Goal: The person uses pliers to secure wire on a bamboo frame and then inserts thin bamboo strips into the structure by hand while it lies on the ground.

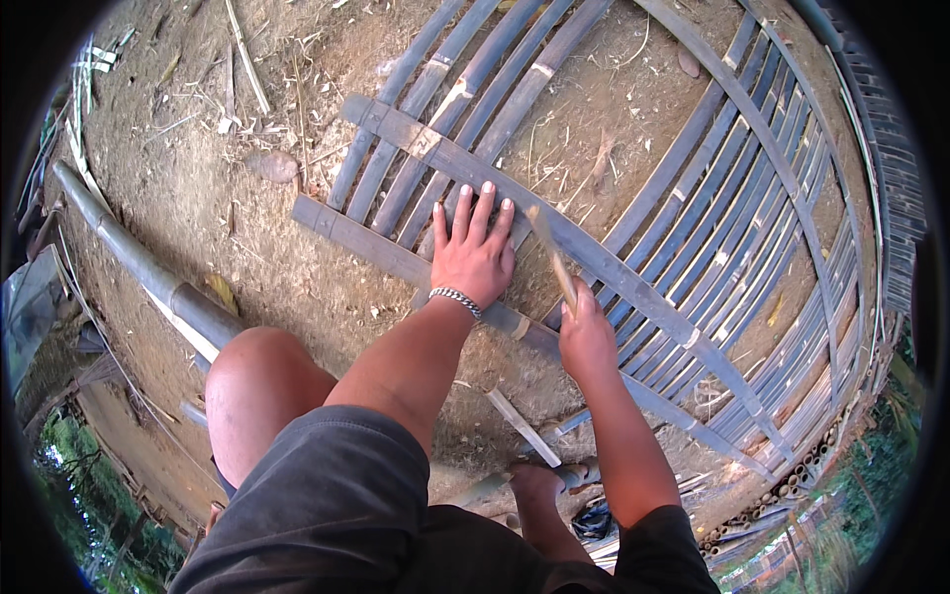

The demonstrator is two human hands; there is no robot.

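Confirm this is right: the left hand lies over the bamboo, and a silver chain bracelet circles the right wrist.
Wrong wrist: the head view shows the silver chain bracelet circling the left one. The left hand does lie over the flat grey bamboo strips.

The left forearm (406, 351) reaches from the near side toward the far right, its wrist (457, 300) fairly straight. The left hand (473, 259) lies palm down, fingers (483, 216) extended, a little spread and pointing far. The right forearm (630, 431) slants from the near right toward the far left. The right hand (588, 337), nearer than the left, is curled in a closed grip, roughly in line with its forearm.
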